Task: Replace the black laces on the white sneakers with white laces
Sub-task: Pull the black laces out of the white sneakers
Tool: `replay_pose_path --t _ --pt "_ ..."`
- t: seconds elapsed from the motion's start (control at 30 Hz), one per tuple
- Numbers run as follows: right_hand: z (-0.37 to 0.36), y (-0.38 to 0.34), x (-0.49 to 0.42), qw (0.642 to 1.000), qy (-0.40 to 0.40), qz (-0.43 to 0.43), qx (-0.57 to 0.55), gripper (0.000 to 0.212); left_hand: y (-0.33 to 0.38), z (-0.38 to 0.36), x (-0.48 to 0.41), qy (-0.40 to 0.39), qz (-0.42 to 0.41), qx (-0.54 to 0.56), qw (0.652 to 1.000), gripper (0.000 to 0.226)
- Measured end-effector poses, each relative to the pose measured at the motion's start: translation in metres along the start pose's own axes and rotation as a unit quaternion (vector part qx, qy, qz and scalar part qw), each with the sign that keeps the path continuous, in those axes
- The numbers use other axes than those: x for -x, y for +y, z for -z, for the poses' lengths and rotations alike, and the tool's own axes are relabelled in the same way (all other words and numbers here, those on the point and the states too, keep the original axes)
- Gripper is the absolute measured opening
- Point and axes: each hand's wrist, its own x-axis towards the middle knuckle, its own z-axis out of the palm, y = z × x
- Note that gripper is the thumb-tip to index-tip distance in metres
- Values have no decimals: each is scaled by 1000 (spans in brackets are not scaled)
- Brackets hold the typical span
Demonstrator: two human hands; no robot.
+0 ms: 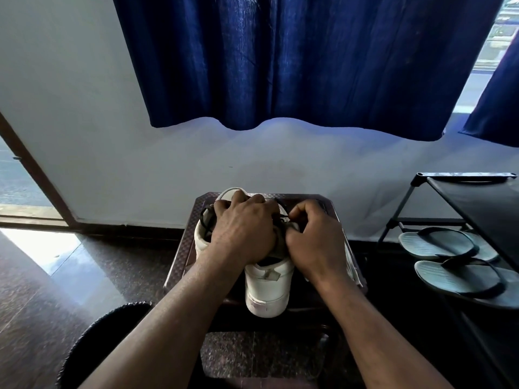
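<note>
Left hand: fingers curled over near sneaker on worktop.
Right hand: fingers seemingly pinching black lace.

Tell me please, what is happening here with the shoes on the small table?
A person is working on a white sneaker that stands on a small dark table. The left hand grips the shoe from above, and the right hand pinches its black lace near the eyelets. The black lace is still in the shoe. A second white sneaker stands beside it, on the left.
</note>
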Motion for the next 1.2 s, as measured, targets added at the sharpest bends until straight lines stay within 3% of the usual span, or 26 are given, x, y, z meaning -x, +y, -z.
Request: replay_pose_path --t 0.1,0.27,0.4,0.53,0.6,0.7,0.77,0.87,0.97,1.1,1.2 --pt "1 0 2 999 25 -2 -31 19 0 0 0 -10 1 -8 1000 33" --pt "0 -1 3 999 27 -17 -26 16 -2 -3 -1 8 -3 17 1000 17" --pt "0 -2 -2 999 -17 -13 31 12 -8 1 -3 2 54 167 984 9" --pt "8 -3 -4 999 1 -21 40 13 -18 12 -8 9 150 362 920 12" --pt "11 -5 -2 999 12 -13 51 15 -20 13 -10 -5 138 343 929 4" --pt "13 -6 1 997 27 -3 68 15 -15 9 -6 -20 104 211 972 17" --pt "11 -5 1 997 25 3 72 14 -8 8 -4 5 90 149 985 9" --pt "8 -4 -1 997 1 10 77 14 2 10 -1 22 70 73 995 17" --pt "6 -2 -3 997 -2 -1 81 10 6 8 0 16 40 99 994 18" --pt "4 -1 -2 996 24 -4 82 12 -2 18 -4 4 67 305 950 24" --pt "4 -3 0 996 30 -5 81 8 -7 28 -1 12 69 251 966 19"
